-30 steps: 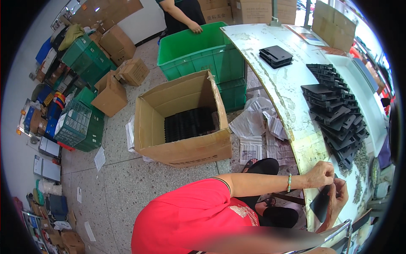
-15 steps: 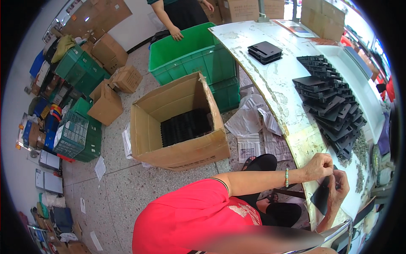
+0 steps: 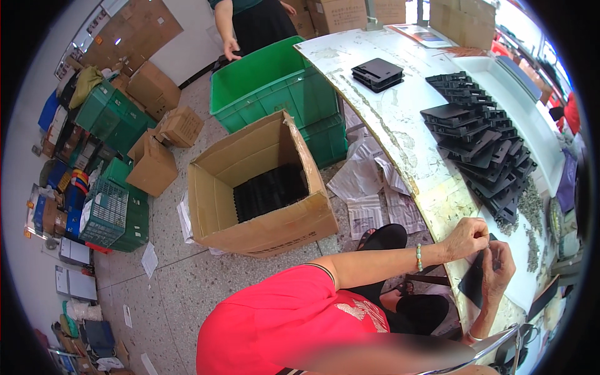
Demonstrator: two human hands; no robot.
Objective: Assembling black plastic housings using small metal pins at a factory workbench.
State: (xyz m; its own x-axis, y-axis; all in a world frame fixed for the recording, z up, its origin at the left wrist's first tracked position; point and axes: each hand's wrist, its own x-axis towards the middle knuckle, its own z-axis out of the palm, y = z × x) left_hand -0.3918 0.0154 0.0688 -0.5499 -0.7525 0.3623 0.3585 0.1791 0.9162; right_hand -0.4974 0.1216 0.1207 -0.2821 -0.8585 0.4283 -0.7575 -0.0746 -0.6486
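Observation:
At the table's near edge, my right hand is closed on a flat black plastic plate, which is held tilted. My left hand, with a beaded bracelet on its wrist, hovers just above the plate's upper part. Its thumb and fingers are pinched together, and whatever is between them is too small to make out. Just beyond my hands, many black plastic plates lie in overlapping rows. Small grey metal-looking parts are heaped beside them.
A stack of black plates lies farther along the white table. An open cardboard box holding black parts stands on the floor at left, before a green crate. Another person stands behind the crate.
The view has shifted slightly. My hands remain together at the plate, with small finger movements. The other person's hand has lifted off the green crate's rim.

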